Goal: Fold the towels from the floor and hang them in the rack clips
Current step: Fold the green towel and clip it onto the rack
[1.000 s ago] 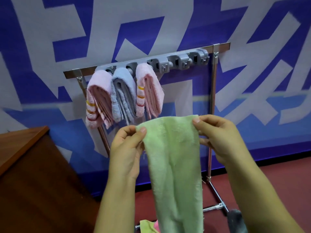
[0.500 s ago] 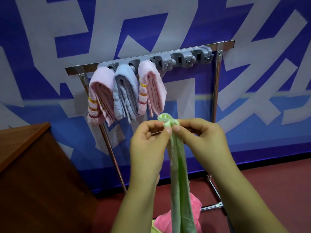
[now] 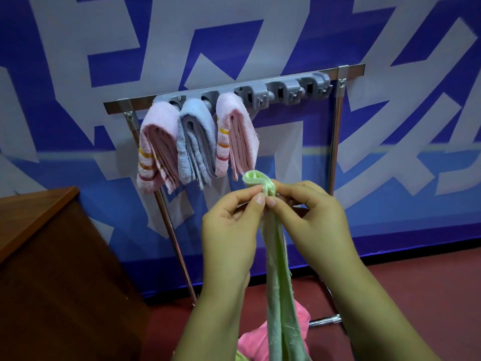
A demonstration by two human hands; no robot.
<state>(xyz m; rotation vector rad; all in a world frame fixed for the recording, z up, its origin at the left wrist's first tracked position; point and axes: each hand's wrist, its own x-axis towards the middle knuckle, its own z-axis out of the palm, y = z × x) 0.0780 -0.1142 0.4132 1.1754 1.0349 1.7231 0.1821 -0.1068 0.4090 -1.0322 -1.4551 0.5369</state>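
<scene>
A second ago the green towel (image 3: 279, 295) was spread wide between the hands; now it is gathered into a narrow strip at lower centre. The left hand (image 3: 231, 230) and right hand (image 3: 312, 222) meet there, thumbs and forefingers pinching its bunched top. Behind, in the upper middle, the rack (image 3: 335, 152) holds two pink towels (image 3: 158, 152) and a blue towel (image 3: 195, 142) in the grey clips (image 3: 286, 92). A pink towel on the floor (image 3: 252, 342) lies below.

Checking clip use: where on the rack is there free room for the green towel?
Free: three empty clips between the right pink towel and the rack's right post. Crowded: left end, where two pink towels flank the blue towel.
</scene>
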